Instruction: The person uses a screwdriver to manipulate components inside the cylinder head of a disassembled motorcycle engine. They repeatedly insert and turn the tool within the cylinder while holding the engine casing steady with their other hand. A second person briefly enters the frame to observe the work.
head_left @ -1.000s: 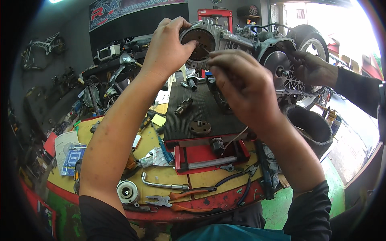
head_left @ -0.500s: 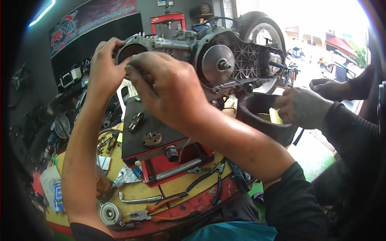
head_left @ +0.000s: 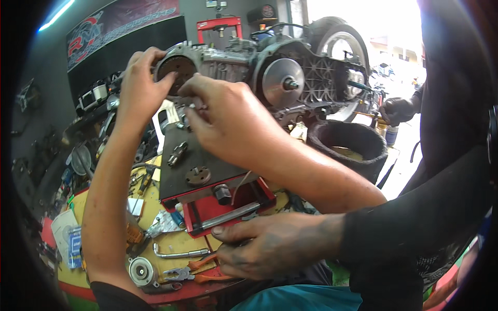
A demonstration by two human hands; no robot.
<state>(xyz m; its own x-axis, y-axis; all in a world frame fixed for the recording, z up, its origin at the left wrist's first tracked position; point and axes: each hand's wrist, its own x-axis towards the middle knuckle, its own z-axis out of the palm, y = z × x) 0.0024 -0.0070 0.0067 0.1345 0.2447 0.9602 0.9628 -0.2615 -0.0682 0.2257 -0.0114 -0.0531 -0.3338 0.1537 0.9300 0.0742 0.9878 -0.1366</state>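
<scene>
Looking heavy and stiff, the long, grey, ribbed cast-metal engine (head_left: 258,65) is stretching beyond the flat, black-topped stand (head_left: 223,168), its casing probably offering the firmest hold. The left hand (head_left: 145,75) is clasping its round end, thumb lying over the dark, perforated metal disc (head_left: 179,66); the right hand (head_left: 220,103) is curling alongside, its grip's closure unclear.

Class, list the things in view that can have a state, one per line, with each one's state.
Left hand: at the engine's rim, thumb over the dark round plate
Right hand: fingers curled near the plate; grip unclear
Silver disc: mounted, uncovered
Orange-handled pliers: lying down, handles spread
Co-worker's near hand: partly covering the pliers; contact unclear
L-shaped wrench: lying flat
Black tub: open-topped
Ceiling light: lit
</scene>
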